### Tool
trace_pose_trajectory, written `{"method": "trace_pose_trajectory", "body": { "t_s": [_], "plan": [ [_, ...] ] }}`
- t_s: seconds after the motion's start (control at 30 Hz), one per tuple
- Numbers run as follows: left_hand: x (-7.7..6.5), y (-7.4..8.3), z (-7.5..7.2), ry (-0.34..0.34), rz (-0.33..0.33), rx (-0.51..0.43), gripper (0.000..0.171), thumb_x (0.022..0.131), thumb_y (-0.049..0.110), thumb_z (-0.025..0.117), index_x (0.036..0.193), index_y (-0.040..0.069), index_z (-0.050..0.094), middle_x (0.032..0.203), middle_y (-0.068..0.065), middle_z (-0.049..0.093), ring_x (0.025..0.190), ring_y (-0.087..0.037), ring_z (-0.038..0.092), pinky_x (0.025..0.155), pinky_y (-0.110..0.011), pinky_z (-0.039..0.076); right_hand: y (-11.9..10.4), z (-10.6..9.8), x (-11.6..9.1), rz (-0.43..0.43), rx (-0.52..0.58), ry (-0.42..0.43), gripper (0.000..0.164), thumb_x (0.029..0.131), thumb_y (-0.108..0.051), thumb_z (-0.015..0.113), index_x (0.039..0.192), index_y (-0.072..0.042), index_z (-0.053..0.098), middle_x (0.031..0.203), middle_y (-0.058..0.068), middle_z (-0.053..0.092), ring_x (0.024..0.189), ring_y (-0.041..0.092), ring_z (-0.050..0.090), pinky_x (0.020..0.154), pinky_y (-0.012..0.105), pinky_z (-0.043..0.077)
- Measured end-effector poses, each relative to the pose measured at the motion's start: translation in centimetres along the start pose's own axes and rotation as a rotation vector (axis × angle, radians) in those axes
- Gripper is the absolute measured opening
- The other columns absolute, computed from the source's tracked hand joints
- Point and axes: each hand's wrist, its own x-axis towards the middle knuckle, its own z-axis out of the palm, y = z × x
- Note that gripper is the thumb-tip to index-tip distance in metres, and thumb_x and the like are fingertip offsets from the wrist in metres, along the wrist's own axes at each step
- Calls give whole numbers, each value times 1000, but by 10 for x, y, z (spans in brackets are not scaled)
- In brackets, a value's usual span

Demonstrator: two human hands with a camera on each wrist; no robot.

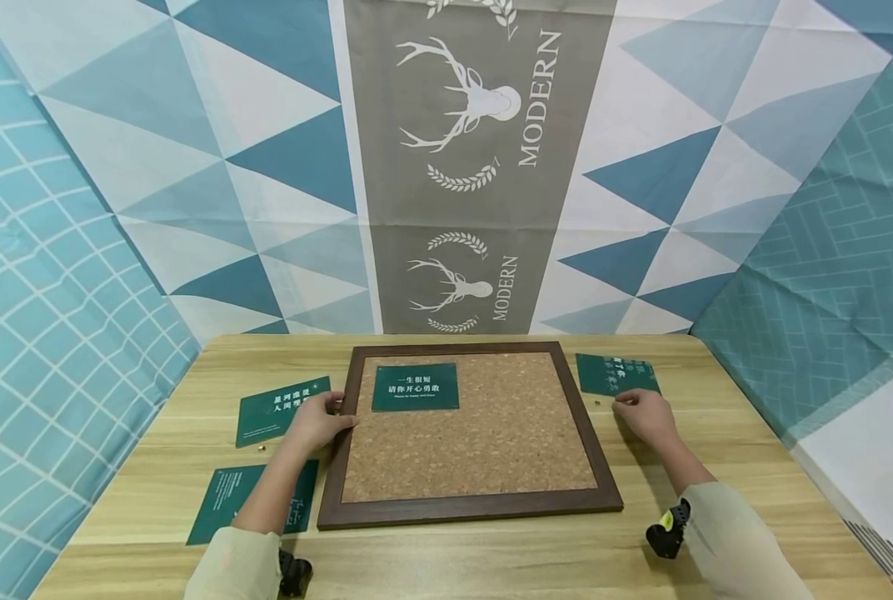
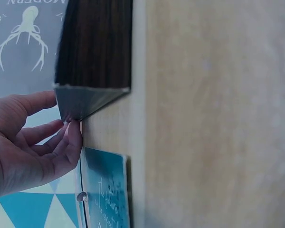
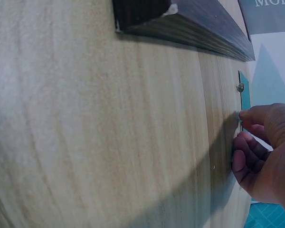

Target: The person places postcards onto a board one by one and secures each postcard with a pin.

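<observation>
A brown-framed cork board (image 1: pixel 476 450) lies on the table, and a green card (image 1: pixel 416 400) with white writing lies on its upper left. My left hand (image 1: pixel 316 423) grips the board's left frame edge, thumb on top and fingers against the outer side, as the left wrist view (image 2: pixel 38 137) also shows. By the near edge of another green card (image 1: pixel 615 375), right of the board, is my right hand (image 1: pixel 645 417). Its fingers are curled with the tips close together; whether they pinch something small is unclear. A small brass-coloured pin (image 1: pixel 597 403) lies just left of those fingertips.
Two more green cards lie left of the board, one farther back (image 1: pixel 262 417) and one nearer (image 1: pixel 217 500), partly behind my left forearm. Between them lies another small pin (image 1: pixel 261 447). A patterned cloth (image 1: pixel 446 192) hangs behind the wooden table (image 1: pixel 454 558).
</observation>
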Motion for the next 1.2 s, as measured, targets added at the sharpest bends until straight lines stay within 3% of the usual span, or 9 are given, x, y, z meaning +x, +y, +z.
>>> {"method": "trace_pose_trajectory", "body": {
  "t_s": [0.3, 0.67, 0.97, 1.2],
  "plan": [
    [2, -3, 1, 6, 0, 0, 59, 87, 19, 64, 136, -5, 42, 128, -28, 51, 113, -41, 51, 88, -50, 48, -1, -1, 0, 9, 3, 8, 29, 91, -18, 55, 105, 6, 66, 107, 26, 63, 95, 38, 59, 68, 38, 50],
    [3, -3, 1, 9, -6, -1, 60, 87, 20, 64, 136, -5, 42, 128, -28, 51, 113, -41, 52, 89, -51, 47, 0, -3, 1, -31, -7, -9, 32, 92, -19, 54, 106, 7, 65, 106, 27, 63, 93, 38, 60, 71, 43, 51],
    [2, -4, 1, 3, 6, 4, 58, 87, 20, 64, 136, -5, 42, 127, -28, 51, 112, -40, 53, 87, -49, 48, -1, -4, -1, -52, 40, -20, 32, 92, -18, 53, 108, 8, 63, 106, 27, 63, 92, 36, 61, 65, 37, 51],
    [1, -1, -3, -2, 27, 18, 58, 89, 24, 63, 135, -5, 43, 127, -29, 51, 113, -43, 51, 88, -52, 47, -4, -7, -1, -54, 45, -27, 35, 94, -20, 52, 111, 8, 62, 110, 28, 61, 95, 38, 60, 68, 40, 52]
  ]
}}
